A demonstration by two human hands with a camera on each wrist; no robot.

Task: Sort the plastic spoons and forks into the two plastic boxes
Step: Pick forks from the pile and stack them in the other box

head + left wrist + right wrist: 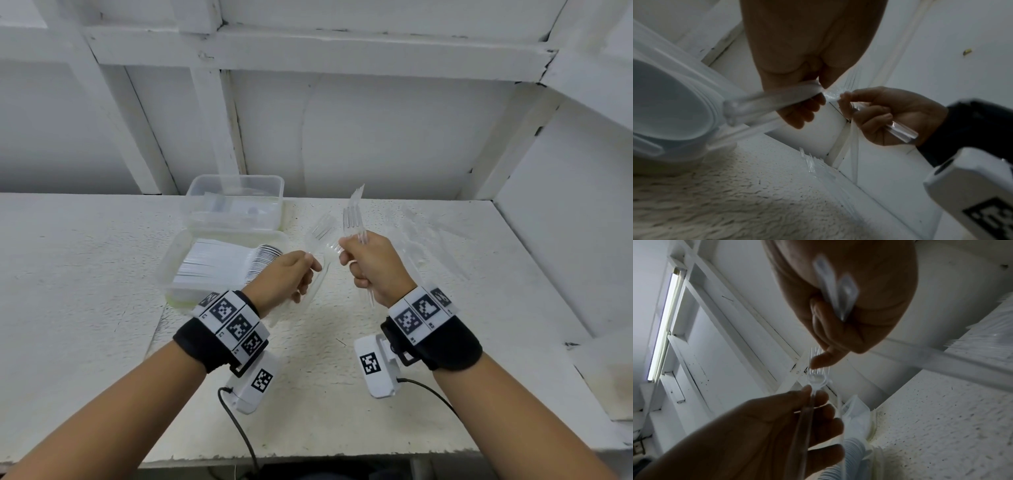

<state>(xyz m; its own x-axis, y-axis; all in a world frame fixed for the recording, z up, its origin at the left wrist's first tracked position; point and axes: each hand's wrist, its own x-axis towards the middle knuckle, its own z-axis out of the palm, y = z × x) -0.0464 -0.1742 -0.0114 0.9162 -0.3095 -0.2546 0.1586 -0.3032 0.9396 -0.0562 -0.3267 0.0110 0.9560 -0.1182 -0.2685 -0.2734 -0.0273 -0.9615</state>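
Left hand [286, 274] with fingers curled round the handle of a clear fork [320, 236], right hand [373, 265] fisted on a bundle of clear forks [352, 216], tines up, above the counter [85, 274], two plastic boxes [236, 202] just left, nearer one full of white spoons [222, 263]

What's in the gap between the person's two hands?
In the head view, the tined head of a clear fork held by the left hand spans the gap toward the right hand.

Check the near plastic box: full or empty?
Well filled. The near plastic box holds a dense row of stacked white spoons across most of its length; lid off.
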